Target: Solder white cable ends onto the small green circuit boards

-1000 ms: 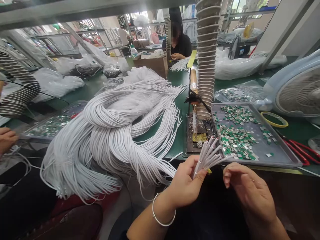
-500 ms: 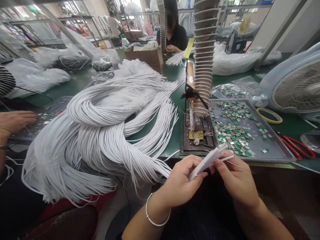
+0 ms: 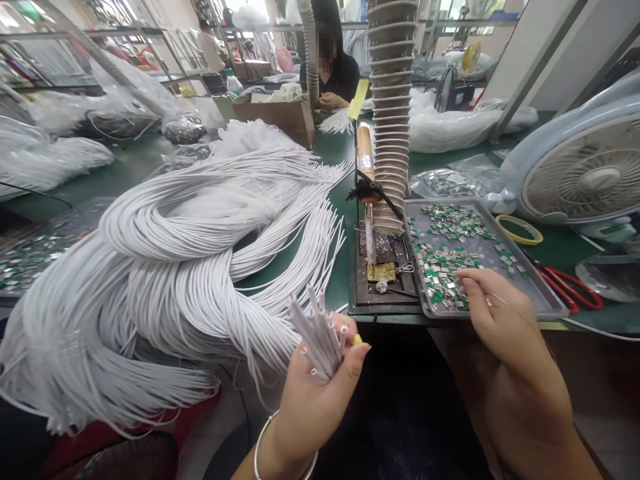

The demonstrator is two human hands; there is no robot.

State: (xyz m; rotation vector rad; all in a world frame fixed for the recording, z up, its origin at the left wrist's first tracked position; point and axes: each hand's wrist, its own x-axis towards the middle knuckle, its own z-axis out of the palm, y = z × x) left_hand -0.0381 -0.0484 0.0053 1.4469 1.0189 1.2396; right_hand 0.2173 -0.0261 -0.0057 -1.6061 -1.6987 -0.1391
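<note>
At the green counter (image 3: 133, 167), seemingly working two spots now: gripping white cables (image 3: 317, 340) with the left hand (image 3: 320, 400) in front, having just drawn the right hand (image 3: 503, 313) from these to the boards (image 3: 440, 267) in the tray (image 3: 539, 290), nearly closed, hold impossible to tell.

No writing can be read anywhere. The yellow tag (image 3: 358, 100) above the soldering iron (image 3: 365, 141) shows no legible characters, and the pale band (image 3: 367, 163) on its wooden handle is too blurred to make out. The fan (image 3: 601, 177) may carry a small mark on its hub, but its shape is unclear. On the boards (image 3: 447, 257), any print is too small to tell.
</note>
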